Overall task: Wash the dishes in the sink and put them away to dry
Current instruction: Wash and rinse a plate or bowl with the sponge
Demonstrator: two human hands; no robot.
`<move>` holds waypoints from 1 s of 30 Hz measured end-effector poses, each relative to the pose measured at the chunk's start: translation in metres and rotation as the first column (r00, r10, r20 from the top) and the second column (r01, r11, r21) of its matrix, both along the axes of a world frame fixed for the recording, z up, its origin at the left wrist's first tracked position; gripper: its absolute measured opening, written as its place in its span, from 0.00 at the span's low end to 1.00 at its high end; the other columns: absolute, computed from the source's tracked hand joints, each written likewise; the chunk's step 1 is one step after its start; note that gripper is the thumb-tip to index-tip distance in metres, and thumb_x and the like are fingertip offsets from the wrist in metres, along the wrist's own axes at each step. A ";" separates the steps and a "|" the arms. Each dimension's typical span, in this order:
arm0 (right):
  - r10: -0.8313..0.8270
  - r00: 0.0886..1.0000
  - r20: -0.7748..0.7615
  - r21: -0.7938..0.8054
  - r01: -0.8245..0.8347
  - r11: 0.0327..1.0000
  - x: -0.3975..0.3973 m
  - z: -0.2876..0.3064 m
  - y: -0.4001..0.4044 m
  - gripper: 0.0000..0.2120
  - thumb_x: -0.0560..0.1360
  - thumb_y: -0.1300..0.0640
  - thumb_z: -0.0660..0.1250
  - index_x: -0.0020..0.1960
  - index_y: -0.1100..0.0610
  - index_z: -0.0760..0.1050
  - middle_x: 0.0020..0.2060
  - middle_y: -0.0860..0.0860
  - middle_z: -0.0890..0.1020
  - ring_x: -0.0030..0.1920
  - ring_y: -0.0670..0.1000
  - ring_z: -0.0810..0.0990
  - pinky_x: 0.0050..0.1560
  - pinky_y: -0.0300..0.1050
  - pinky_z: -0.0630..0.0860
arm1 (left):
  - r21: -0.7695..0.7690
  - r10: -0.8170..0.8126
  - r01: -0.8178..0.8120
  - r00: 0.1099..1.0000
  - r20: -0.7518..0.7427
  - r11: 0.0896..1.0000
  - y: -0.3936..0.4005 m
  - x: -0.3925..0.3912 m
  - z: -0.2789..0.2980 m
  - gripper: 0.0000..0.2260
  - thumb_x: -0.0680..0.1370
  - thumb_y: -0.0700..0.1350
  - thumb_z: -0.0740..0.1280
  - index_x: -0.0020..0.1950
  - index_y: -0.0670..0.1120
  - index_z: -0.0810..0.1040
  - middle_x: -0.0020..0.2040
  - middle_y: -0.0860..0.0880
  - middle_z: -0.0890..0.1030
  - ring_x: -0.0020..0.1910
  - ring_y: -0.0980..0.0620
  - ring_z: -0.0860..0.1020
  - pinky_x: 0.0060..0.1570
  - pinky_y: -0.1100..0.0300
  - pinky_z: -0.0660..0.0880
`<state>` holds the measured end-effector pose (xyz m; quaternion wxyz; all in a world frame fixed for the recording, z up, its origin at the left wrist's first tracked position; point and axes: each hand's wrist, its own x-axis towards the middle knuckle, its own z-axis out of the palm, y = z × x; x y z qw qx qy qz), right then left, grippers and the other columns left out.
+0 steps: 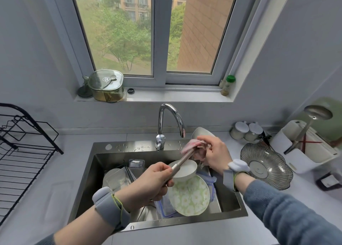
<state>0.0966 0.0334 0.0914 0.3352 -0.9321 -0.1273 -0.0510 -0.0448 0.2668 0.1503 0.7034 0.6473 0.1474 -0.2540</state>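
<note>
left hand (151,181) curls my fingers round a metal handle (180,164) above the sink (83,189); right hand (214,154) pinches a pink cloth (192,144) over its far end.

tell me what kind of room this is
Most likely a home kitchen. A steel sink full of dishes sits under a faucet, a black drying rack stands on the counter beside it, and a utensil holder sits to the right.
</note>
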 end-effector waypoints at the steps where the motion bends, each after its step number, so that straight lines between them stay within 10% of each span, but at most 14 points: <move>1: -0.048 0.999 0.012 -0.025 0.048 0.999 0.005 0.000 -0.001 0.22 0.72 0.61 0.61 0.60 0.50 0.84 0.58 0.46 0.85 0.63 0.52 0.79 0.67 0.52 0.73 | 0.012 -0.012 0.012 1.000 0.011 1.000 -0.002 -0.001 0.002 0.09 0.87 0.45 0.58 0.60 0.39 0.68 0.37 0.46 0.73 0.24 0.55 0.59 0.22 0.66 0.54; 13: -0.348 0.936 0.052 0.071 0.344 0.936 0.036 -0.006 -0.021 0.15 0.76 0.67 0.66 0.54 0.52 0.85 0.54 0.54 0.82 0.55 0.60 0.80 0.59 0.48 0.73 | 0.092 -0.112 0.108 0.993 0.040 0.990 -0.001 -0.009 0.003 0.10 0.86 0.46 0.59 0.60 0.39 0.67 0.34 0.48 0.73 0.22 0.54 0.59 0.22 0.66 0.55; 23: 0.129 0.990 -0.057 -0.057 -0.132 0.990 -0.024 -0.017 0.019 0.15 0.77 0.62 0.67 0.57 0.47 0.84 0.53 0.44 0.81 0.55 0.48 0.76 0.60 0.41 0.71 | 0.172 -0.088 0.083 0.996 0.020 0.982 0.007 -0.007 -0.007 0.09 0.86 0.45 0.60 0.60 0.39 0.69 0.33 0.48 0.73 0.22 0.54 0.61 0.23 0.66 0.55; 30: -0.034 0.998 0.047 -0.107 0.039 0.993 0.012 -0.013 -0.023 0.19 0.72 0.67 0.66 0.53 0.46 0.84 0.49 0.49 0.81 0.52 0.56 0.80 0.54 0.49 0.76 | 0.249 -0.169 0.139 0.980 0.105 0.959 0.009 -0.006 -0.005 0.08 0.85 0.49 0.61 0.57 0.44 0.71 0.33 0.50 0.74 0.23 0.54 0.64 0.25 0.62 0.59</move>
